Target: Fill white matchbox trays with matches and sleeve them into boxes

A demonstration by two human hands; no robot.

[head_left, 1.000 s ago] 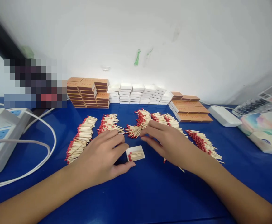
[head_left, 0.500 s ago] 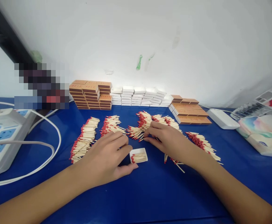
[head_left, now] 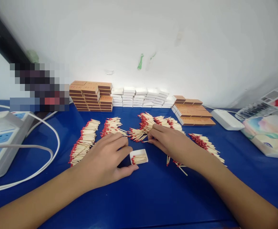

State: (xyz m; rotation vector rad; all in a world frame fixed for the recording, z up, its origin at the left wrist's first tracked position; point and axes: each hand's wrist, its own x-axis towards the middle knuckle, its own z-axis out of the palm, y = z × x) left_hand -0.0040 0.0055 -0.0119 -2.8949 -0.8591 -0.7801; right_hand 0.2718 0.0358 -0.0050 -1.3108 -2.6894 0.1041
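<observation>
A small white matchbox tray [head_left: 146, 152] lies on the blue table, with several red-tipped matches [head_left: 140, 159] inside it. My left hand [head_left: 107, 156] rests at the tray's left end, thumb and index finger apart around its corners. Whether they touch it I cannot tell for sure. To the tray's upper right, my right hand [head_left: 165, 138] pinches a single match [head_left: 145, 141], its red head pointing left. Just beyond those fingers spreads a loose pile of matches [head_left: 137, 134], partly hidden by the hand.
More matches lie in heaps at left [head_left: 87, 135] and right [head_left: 207, 146]. Against the wall stand brown matchboxes [head_left: 89, 95], white trays [head_left: 139, 98] and further matchboxes [head_left: 193, 113]. A power strip [head_left: 0, 140] with white cables is at left, a tissue pack [head_left: 267, 135] at right.
The right hand has drawn one match slightly away from the pile. My left hand stays beside the tray, its thumb now closer to the near edge. The whole view has shifted a little.
</observation>
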